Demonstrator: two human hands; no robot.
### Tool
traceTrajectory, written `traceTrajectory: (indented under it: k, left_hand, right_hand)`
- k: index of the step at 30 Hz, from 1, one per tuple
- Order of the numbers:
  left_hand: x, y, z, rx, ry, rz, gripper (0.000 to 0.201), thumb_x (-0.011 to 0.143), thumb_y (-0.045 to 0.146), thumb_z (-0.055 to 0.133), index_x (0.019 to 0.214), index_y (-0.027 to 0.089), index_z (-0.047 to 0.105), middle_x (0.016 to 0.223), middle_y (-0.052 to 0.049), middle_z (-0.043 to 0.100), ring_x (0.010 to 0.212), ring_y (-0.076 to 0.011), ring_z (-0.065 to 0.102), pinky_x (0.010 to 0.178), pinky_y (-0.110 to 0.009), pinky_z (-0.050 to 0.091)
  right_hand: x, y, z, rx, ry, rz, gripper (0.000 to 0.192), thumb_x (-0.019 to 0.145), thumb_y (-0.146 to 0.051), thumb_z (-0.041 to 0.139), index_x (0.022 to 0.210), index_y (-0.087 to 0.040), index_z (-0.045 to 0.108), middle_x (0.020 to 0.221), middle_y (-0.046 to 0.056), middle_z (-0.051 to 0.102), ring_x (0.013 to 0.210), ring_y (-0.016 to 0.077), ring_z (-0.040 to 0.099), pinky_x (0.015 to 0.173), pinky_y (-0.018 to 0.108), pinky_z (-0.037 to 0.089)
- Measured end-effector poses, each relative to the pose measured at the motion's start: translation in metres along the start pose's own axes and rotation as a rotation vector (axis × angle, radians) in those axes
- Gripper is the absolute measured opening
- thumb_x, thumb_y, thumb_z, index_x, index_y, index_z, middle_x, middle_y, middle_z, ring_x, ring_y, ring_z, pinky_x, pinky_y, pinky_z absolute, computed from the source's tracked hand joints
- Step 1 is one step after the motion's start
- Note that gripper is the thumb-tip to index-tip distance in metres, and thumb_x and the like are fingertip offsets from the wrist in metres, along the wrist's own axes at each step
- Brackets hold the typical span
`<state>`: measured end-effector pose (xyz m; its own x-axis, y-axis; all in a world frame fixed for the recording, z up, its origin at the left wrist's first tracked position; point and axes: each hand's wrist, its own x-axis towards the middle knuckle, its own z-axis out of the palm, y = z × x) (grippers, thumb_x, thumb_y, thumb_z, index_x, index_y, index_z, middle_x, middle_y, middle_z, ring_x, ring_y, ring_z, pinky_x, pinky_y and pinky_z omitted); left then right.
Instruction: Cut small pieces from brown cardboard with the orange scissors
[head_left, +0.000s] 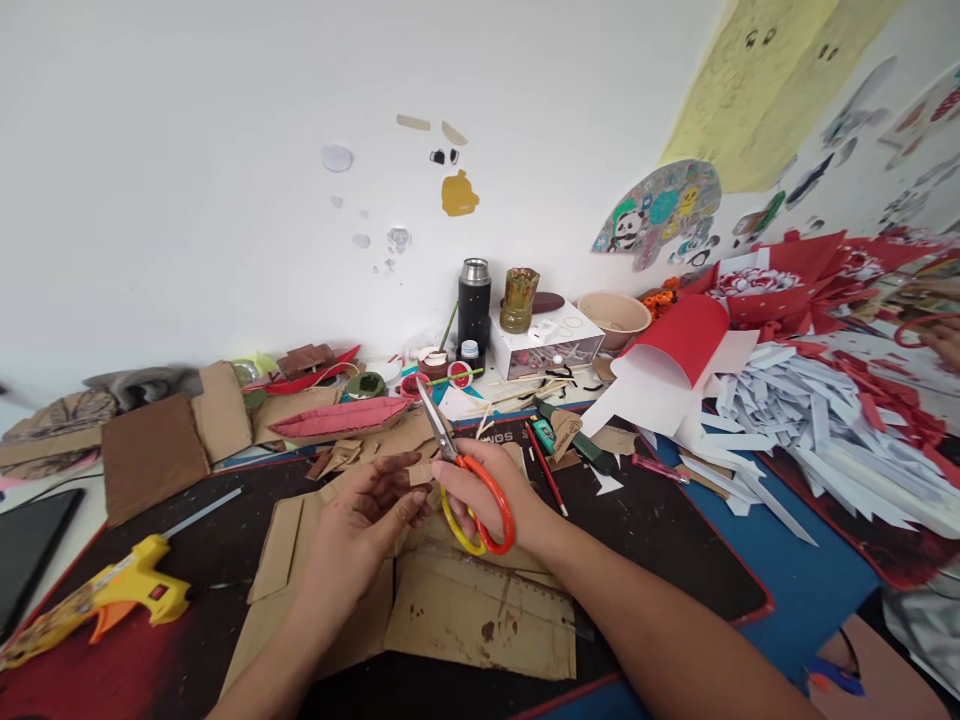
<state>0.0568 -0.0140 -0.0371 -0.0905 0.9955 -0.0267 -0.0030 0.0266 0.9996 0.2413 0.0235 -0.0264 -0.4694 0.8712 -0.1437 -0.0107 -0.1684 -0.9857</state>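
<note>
My right hand is closed around scissors with one red-orange handle and one yellow handle. Their blades point up and away, and look nearly together. Just left of them, my left hand has curled fingers and thumb at a small piece of cardboard. The right thumb also touches that piece's edge. Brown smudges mark the left fingers. Below both hands lie flat sheets of cardboard, one spotted with dark stains, on a black mat.
A yellow glue gun lies at the left. A brown cardboard square and a pink boat-like shape sit behind. Paint pots, a black flask and a white box line the wall. White paper strips pile up at right, near another person's hand.
</note>
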Motion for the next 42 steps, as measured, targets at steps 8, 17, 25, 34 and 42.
traceTrajectory:
  k: [8,17,25,34,42]
  left_hand:
    - [0.0005,0.0044,-0.0026,0.058,0.013,0.047,0.039,0.073,0.045,0.092,0.101,0.023,0.076,0.085,-0.003,0.077,0.071,-0.021,0.073,0.066,-0.033,0.063]
    - [0.0007,0.003,-0.0019,0.026,-0.005,0.024,0.038,0.073,0.046,0.093,0.098,0.022,0.077,0.083,-0.004,0.08,0.068,-0.0204,0.073,0.066,-0.033,0.063]
    - [0.0012,0.0079,-0.0012,0.017,0.031,0.026,0.038,0.07,0.045,0.094,0.095,0.021,0.078,0.08,-0.003,0.08,0.066,-0.0206,0.073,0.063,-0.033,0.064]
    - [0.0051,-0.0004,-0.0034,0.002,0.049,0.036,0.037,0.071,0.043,0.093,0.096,0.021,0.077,0.076,-0.002,0.08,0.063,-0.0198,0.072,0.063,-0.033,0.064]
    - [0.0063,-0.0003,-0.0032,-0.007,0.042,0.034,0.037,0.068,0.042,0.094,0.095,0.021,0.078,0.077,-0.003,0.08,0.062,-0.0192,0.072,0.062,-0.032,0.063]
  right_hand:
    - [0.0013,0.0009,-0.0025,-0.015,0.0,-0.014,0.036,0.093,-0.054,0.074,0.085,-0.023,0.056,0.055,-0.009,0.055,0.037,0.0109,0.051,0.035,0.02,0.039]
    - [0.0019,0.0031,-0.0015,-0.019,-0.012,-0.003,0.036,0.093,-0.053,0.076,0.086,-0.022,0.057,0.056,-0.009,0.056,0.036,0.0098,0.052,0.035,0.018,0.039]
    - [0.0046,0.0004,-0.0035,0.023,0.044,-0.018,0.04,0.09,-0.059,0.075,0.089,-0.021,0.061,0.052,-0.009,0.054,0.034,0.0111,0.049,0.033,0.02,0.039]
    - [0.0068,0.0022,-0.006,-0.017,0.001,0.018,0.043,0.089,-0.06,0.077,0.083,-0.023,0.057,0.054,-0.008,0.056,0.035,0.0117,0.051,0.031,0.02,0.039]
    - [0.0056,0.0033,-0.0057,-0.02,-0.01,-0.01,0.042,0.092,-0.059,0.074,0.083,-0.023,0.056,0.054,-0.008,0.055,0.036,0.0113,0.051,0.032,0.02,0.039]
